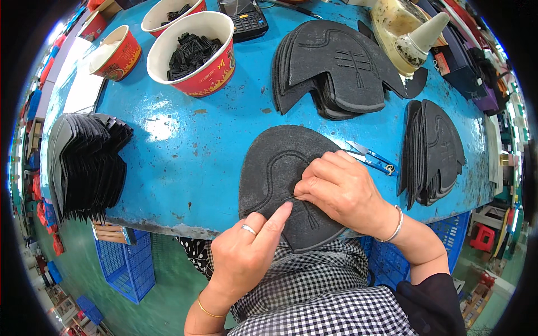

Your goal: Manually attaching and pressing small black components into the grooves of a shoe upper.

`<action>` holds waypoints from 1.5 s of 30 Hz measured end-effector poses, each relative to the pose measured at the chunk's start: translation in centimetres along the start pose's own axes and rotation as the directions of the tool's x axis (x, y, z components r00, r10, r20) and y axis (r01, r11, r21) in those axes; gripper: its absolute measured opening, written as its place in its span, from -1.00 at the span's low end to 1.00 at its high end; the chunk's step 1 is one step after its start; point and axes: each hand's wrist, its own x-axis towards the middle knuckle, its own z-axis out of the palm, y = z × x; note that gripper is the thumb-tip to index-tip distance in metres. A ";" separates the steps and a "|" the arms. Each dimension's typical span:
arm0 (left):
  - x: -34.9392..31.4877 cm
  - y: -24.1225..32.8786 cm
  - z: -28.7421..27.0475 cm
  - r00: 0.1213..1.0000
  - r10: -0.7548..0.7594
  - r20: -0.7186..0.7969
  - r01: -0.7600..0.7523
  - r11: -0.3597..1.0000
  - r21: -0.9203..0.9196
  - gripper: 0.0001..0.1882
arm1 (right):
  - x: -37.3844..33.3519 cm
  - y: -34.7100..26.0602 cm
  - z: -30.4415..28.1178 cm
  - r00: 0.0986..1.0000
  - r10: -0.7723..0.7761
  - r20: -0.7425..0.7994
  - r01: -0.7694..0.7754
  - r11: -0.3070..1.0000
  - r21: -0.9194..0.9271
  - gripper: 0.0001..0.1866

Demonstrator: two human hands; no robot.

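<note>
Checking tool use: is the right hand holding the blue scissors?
No. The right hand presses on the black shoe piece; the blue scissors lie beside it on the table.

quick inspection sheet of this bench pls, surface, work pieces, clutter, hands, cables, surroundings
surface: blue table, paint scuffed and chipped at the near edge.
job's things: dark grey shoe-upper piece lies flat at the near edge, overhanging it.
clutter: stacks of like pieces at left, top centre and right; red paper bowls with small black parts; blue snips; calculator; glue bottle.
grippers: left hand presses its forefinger on the piece; right hand pinches the piece at the same spot.
cables: nothing seen.
surroundings: green floor, blue crates under the table.
</note>
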 end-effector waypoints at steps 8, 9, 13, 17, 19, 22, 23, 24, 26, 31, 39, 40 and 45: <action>0.5 0.3 -0.2 0.994 0.056 0.096 -0.073 0.980 0.185 -0.48 | 1.0 -1.6 -0.3 0.974 0.210 0.088 -0.213 0.977 0.029 -0.89; 0.7 0.0 -0.4 0.995 0.021 0.094 -0.026 0.998 0.056 -0.49 | 1.1 -1.5 -0.4 0.975 0.207 0.086 -0.210 0.977 0.030 -0.89; -0.5 -0.2 -2.0 0.965 -0.205 0.164 0.261 0.679 -0.686 -0.50 | 0.6 -0.8 -0.9 0.961 0.260 0.098 -0.277 0.917 0.286 -0.87; -0.3 0.8 -2.9 0.862 -0.207 0.463 0.485 0.066 -0.872 -0.41 | 0.5 -2.1 -1.7 0.990 0.134 0.032 -0.133 0.867 0.481 -0.84; -0.4 1.2 -3.2 0.848 -0.228 0.478 0.498 0.038 -0.866 -0.39 | 0.3 -3.4 -1.8 0.994 0.092 0.051 -0.105 0.881 0.461 -0.77; -0.4 1.4 -3.6 0.832 -0.240 0.501 0.515 -0.002 -0.857 -0.35 | 0.5 -4.5 -2.4 0.989 0.125 0.078 -0.145 0.913 0.381 -0.74; -0.4 1.4 -3.7 0.829 -0.230 0.509 0.520 -0.013 -0.854 -0.33 | 0.5 -4.6 -2.3 0.988 0.134 0.074 -0.151 0.918 0.368 -0.70; -0.5 1.4 -3.7 0.830 -0.230 0.509 0.520 -0.013 -0.854 -0.33 | 0.4 -4.4 -2.1 0.988 0.133 0.074 -0.151 0.918 0.368 -0.70; -0.5 1.5 -3.7 0.808 -0.235 0.540 0.521 -0.141 -0.842 -0.36 | 0.3 -4.0 -1.9 0.995 0.087 0.039 -0.095 0.894 0.437 -0.68; -0.9 0.2 -2.2 0.960 -0.179 0.215 0.279 0.588 -0.759 -0.62 | 0.5 -3.8 -2.9 0.997 0.034 0.070 -0.061 0.898 0.436 -0.68; -0.9 0.8 -2.1 0.952 -0.242 0.185 0.293 0.557 -0.777 -0.79 | -0.3 -3.9 -2.5 0.994 0.099 0.052 -0.109 0.764 0.636 -0.79; -0.8 1.1 -2.1 0.952 -0.241 0.186 0.293 0.557 -0.777 -0.79 | -0.3 -3.9 -2.5 0.994 0.101 0.052 -0.111 0.764 0.636 -0.79; -0.4 1.5 -1.8 0.932 -0.278 0.233 0.351 0.531 -0.771 -0.84 | 0.0 -3.6 -2.6 0.994 0.063 0.092 -0.108 0.757 0.644 -0.85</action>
